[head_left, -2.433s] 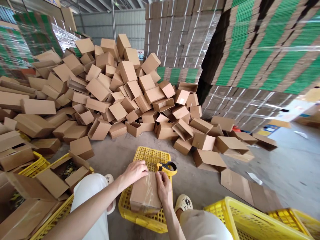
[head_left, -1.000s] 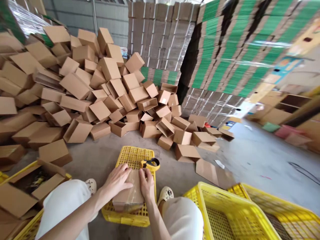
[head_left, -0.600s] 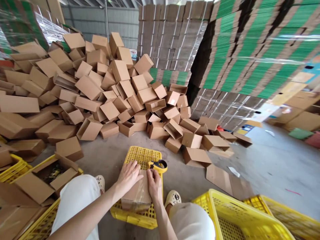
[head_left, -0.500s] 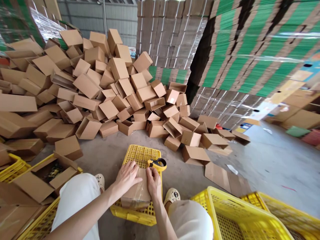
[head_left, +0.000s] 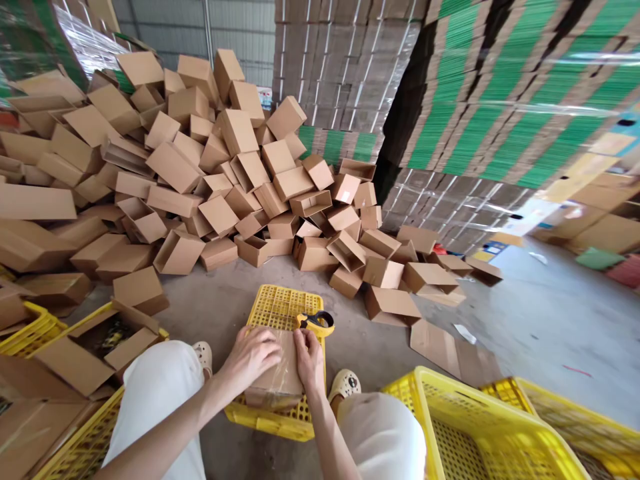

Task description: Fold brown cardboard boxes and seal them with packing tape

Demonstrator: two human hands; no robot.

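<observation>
A taped cardboard box (head_left: 281, 383) sits on an upturned yellow plastic crate (head_left: 266, 299) between my knees. Clear tape runs over its top and near end. My left hand (head_left: 254, 355) lies over the box's upper left side, fingers loosely bent and a little apart. At the far right edge of the box, my right hand (head_left: 310, 360) has its fingers and thumb closed on the cardboard; part of the grip is hidden. Just beyond its fingertips, a yellow and black tape dispenser (head_left: 316, 323) rests on the crate.
A large heap of small cardboard boxes (head_left: 210, 200) covers the floor ahead. To my left, an open carton (head_left: 83, 363) with dark contents sits in a yellow crate. Yellow crates (head_left: 480, 413) stand at my right. Strapped stacks of flat cardboard (head_left: 345, 73) rise behind the heap.
The fingers of my left hand have bent and drawn up from lying flat on the box. My right hand stays at the right edge. The view has shifted slightly.
</observation>
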